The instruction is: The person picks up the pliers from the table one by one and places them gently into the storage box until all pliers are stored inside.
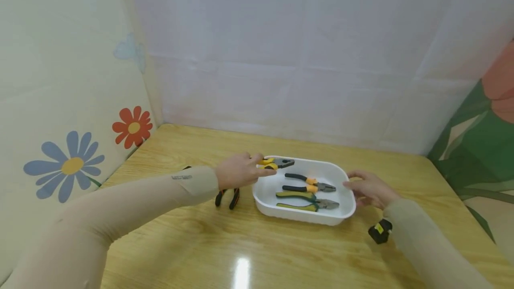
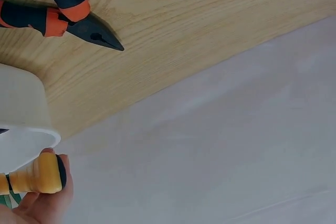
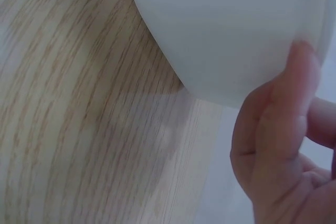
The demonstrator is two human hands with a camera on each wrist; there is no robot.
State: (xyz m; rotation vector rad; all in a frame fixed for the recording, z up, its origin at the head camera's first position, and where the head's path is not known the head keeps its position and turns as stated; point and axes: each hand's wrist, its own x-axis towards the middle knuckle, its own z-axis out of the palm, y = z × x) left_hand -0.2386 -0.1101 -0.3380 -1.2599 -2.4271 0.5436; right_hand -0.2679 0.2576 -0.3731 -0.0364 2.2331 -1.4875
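My left hand point(image 1: 239, 171) grips a pair of yellow-handled pliers point(image 1: 277, 163) over the far left corner of a white plastic tray point(image 1: 305, 220). Their jaws point right, above the tray. In the left wrist view, the yellow handle point(image 2: 44, 174) shows between the fingers. At the tray's right end, my right hand point(image 1: 369, 188) holds the rim, a digit against the outer wall point(image 3: 236, 35) in the right wrist view. Inside the tray lie black-and-orange pliers point(image 1: 311, 187) and green-handled pliers point(image 1: 309, 197), side by side with jaws to the right.
Pliers with black-and-orange handles point(image 1: 227, 198) lie on the wooden table point(image 1: 192, 244) left of the tray; their pointed jaws show in the left wrist view. A small black-and-yellow tape measure point(image 1: 379, 231) sits near the right forearm. A pale cloth wall point(image 1: 281, 57) rises behind the table.
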